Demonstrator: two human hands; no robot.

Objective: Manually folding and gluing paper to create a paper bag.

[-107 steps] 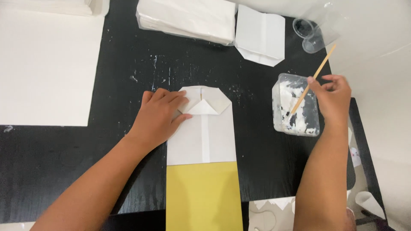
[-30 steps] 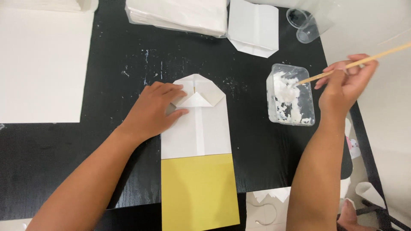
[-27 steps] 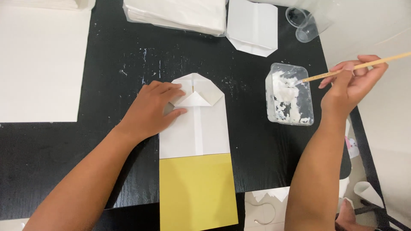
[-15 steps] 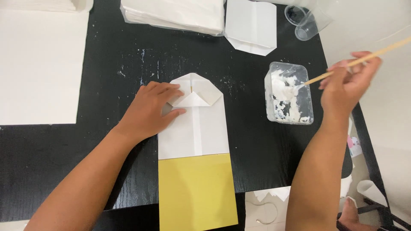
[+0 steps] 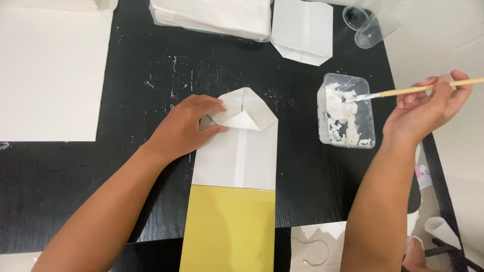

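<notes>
**Paper bag pinned flat while a brush is dipped in paste**

A white and yellow paper bag (image 5: 237,171) lies flat on the black bench (image 5: 126,85), its folded end pointing away from the person. It is pressed down by the left hand (image 5: 184,128) at its upper left edge, fingers (image 5: 209,103) spread flat over the fold — apparently so the flaps are kept from springing open. A thin wooden brush (image 5: 413,90) is pinched by the fingers of the right hand (image 5: 428,108), its bristle tip resting in the clear tub of white paste (image 5: 345,113) just right of the bag. A finished folded bag (image 5: 302,30), a stack of white paper (image 5: 212,17) and a clear cup (image 5: 365,25) are set along the far edge — well apart from the work
</notes>
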